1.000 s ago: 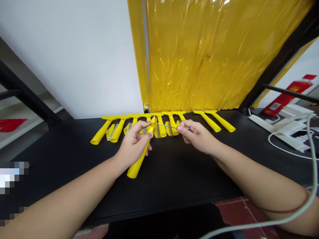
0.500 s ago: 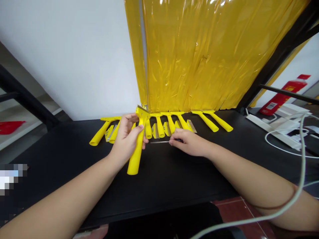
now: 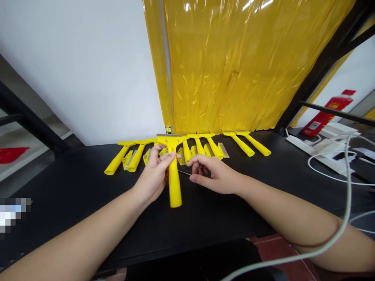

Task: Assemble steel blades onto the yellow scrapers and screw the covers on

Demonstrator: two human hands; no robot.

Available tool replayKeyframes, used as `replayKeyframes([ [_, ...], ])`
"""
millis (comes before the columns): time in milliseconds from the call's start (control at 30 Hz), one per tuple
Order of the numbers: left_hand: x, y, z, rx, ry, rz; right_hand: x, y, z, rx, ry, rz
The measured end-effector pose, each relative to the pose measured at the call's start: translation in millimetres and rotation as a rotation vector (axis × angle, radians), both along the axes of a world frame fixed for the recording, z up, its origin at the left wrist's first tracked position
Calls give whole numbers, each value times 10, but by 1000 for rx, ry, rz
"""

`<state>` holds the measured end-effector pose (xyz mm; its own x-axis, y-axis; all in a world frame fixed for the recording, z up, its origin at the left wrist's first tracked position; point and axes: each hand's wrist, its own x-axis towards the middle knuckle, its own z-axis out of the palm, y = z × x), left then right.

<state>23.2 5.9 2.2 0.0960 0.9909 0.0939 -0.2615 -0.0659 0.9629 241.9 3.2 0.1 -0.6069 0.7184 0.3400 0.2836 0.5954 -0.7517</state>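
My left hand is closed around the neck of a yellow scraper. The scraper's wide head, with a thin metal edge on top and two small screws, faces me, and its handle points down toward the front. Just to the right, my right hand is curled, with thumb and fingers bent. A thin metal rod runs leftward from these fingers toward the scraper; its other end is hidden in the hand. Behind both hands, several more yellow scrapers lie in a row on the black tabletop.
Short yellow pieces with metal blades lie among the scrapers. A yellow plastic curtain and a white panel stand behind. On the right are a red bottle, white power strips and a pale cable crossing my right forearm.
My left hand has turned the scraper from a slanted, sideways pose to one with its head facing me. My right hand has moved slightly left and lower with the rod.
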Motion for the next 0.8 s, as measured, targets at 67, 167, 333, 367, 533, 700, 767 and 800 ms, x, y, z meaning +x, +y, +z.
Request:
replayKeyframes([
  [67,25,-26,-11,22,-35,-46,-50,-34,-21,-83,51,27],
  [167,39,-35,-24,85,-29,-128,-98,-51,-59,-124,76,-9],
  [333,-2,-16,-84,125,-20,-228,60,93,-34,-60,125,-146],
  [367,-14,-11,-103,129,-6,-246,138,158,-20,-33,132,-215],
  [533,-56,20,-169,176,70,-304,637,593,-31,-50,-91,-663],
  [700,-85,52,-185,194,101,-318,963,877,-138,-172,-229,-917],
  [767,-93,57,-190,189,119,-333,1015,906,-157,-174,-266,-941],
  [800,-94,58,-192,186,129,-341,1029,908,-160,-173,-288,-949],
])
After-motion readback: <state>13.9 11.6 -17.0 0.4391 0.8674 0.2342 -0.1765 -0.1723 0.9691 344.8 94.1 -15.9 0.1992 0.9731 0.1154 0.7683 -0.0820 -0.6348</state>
